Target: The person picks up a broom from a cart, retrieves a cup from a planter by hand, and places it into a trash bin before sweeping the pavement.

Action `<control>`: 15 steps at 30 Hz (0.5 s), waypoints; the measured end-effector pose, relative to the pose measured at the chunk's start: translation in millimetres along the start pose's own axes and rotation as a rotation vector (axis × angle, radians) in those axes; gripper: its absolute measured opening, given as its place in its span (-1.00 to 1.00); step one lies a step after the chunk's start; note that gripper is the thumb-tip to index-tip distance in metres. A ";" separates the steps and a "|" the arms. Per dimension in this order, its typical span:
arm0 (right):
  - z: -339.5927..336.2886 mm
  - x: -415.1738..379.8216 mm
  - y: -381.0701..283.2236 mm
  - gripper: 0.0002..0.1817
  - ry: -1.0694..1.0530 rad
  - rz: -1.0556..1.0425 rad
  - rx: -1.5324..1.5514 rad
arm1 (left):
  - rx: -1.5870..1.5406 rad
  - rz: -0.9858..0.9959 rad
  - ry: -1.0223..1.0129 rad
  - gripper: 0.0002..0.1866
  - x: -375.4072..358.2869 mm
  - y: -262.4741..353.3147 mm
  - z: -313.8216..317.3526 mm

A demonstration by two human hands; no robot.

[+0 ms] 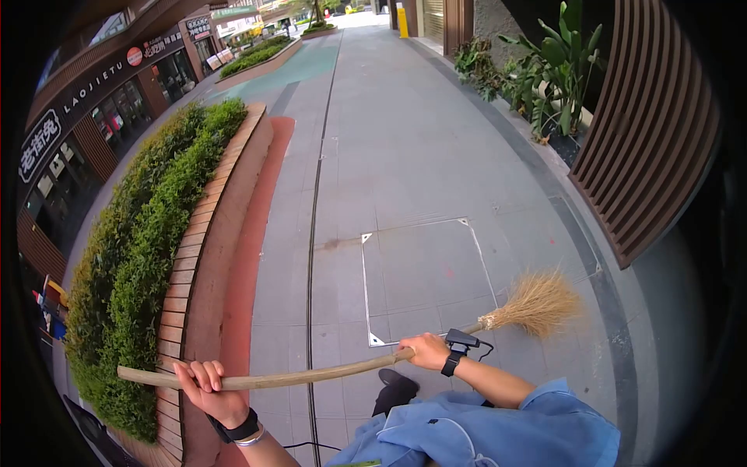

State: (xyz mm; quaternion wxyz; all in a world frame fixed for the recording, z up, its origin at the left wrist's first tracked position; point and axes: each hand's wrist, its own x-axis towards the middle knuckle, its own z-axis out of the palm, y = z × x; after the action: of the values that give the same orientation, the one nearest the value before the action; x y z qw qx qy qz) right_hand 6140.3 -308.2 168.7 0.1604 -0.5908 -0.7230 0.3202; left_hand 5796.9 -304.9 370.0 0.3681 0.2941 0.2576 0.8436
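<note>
A long wooden-handled broom [311, 375] lies slantwise across the lower view, its straw bristles [537, 305] at the right, over the paving. Near the handle's upper end, my left hand [208, 391] is closed around the wood, with some fingers curled over it. My right hand [426, 352] grips the handle lower down, closer to the bristles. A black strap with a small device [461, 340] sits on the right wrist. Around the left wrist are a black band [233, 426] and a bracelet.
Grey paving [405, 156] stretches ahead, with a white-edged square cover [428, 272] set in it. A planter with hedge [156, 233] and wooden slat edge [191, 257] runs along the left. A brown slatted panel [654, 132] and plants [556, 78] stand at the right.
</note>
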 end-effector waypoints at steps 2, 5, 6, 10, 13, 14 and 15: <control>-11.6 46.7 -2.2 -0.84 0.113 -0.086 -0.048 | -0.006 0.040 0.018 -0.68 23.5 -15.7 -11.2; -29.0 112.5 -8.0 -0.84 0.072 -0.131 -0.090 | -0.026 0.049 0.053 -0.68 61.1 -35.5 -17.2; -35.0 130.1 -13.7 -0.85 0.068 -0.121 -0.100 | -0.060 0.037 0.041 -0.67 71.9 -42.5 -21.2; -24.4 188.9 12.3 -0.83 0.210 -0.160 -0.168 | -0.031 -0.058 0.115 -0.66 85.0 -68.3 -32.3; 0.7 230.5 62.2 -0.87 0.275 -0.114 -0.334 | 0.046 -0.091 0.221 -0.64 74.5 -90.3 -29.3; 10.9 246.6 74.0 -0.89 0.203 -0.058 -0.322 | 0.107 -0.080 0.190 -0.65 72.6 -92.0 -24.3; 23.9 265.1 78.7 -0.89 0.179 -0.083 -0.325 | 0.115 -0.063 0.218 -0.65 75.5 -93.0 -27.0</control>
State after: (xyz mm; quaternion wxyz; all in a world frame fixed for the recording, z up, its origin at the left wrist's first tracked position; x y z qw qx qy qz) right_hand 6118.5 -53.4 60.8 0.1396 -0.6046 -0.7719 0.1384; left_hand 5780.1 -197.0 313.8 0.3465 0.2130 0.3533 0.8425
